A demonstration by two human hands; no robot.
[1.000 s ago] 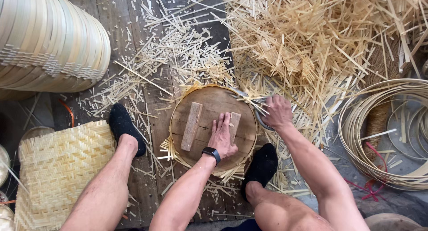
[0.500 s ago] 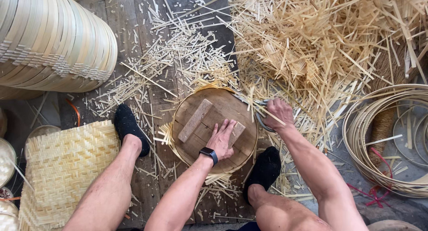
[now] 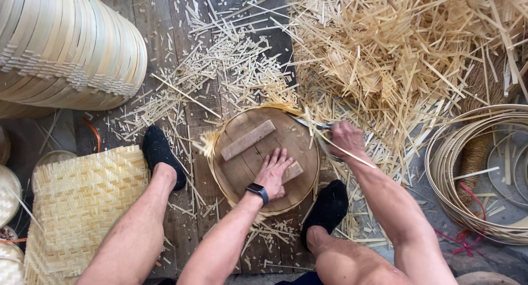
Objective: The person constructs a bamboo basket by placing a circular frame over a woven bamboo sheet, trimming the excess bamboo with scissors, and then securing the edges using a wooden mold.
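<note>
Seated worker, seen from above, legs apart in black shoes on a dark plank floor (image 3: 165, 21).

Left hand (image 3: 273, 175): spread flat, palm down, pressing on a round brown wooden disc with two raised wooden battens (image 3: 264, 158), which lies between the feet. A black wristwatch (image 3: 257, 192) on that wrist.

Right hand (image 3: 345, 140): closed around a metal cutting tool (image 3: 314, 125) at the disc's far-right rim; a thin pale strip crosses the knuckles.

Woven pale bamboo fringe (image 3: 209, 145) sticks out from under the disc on the left and near edges; the right edge looks cleaner. Judgement: trimming partly round, a good share of the rim left.

Around: big heap of pale bamboo slivers (image 3: 396, 48), square woven bamboo mat (image 3: 82, 202), stack of round bamboo trays (image 3: 60, 48), coils of bamboo hoop (image 3: 484, 175).
</note>
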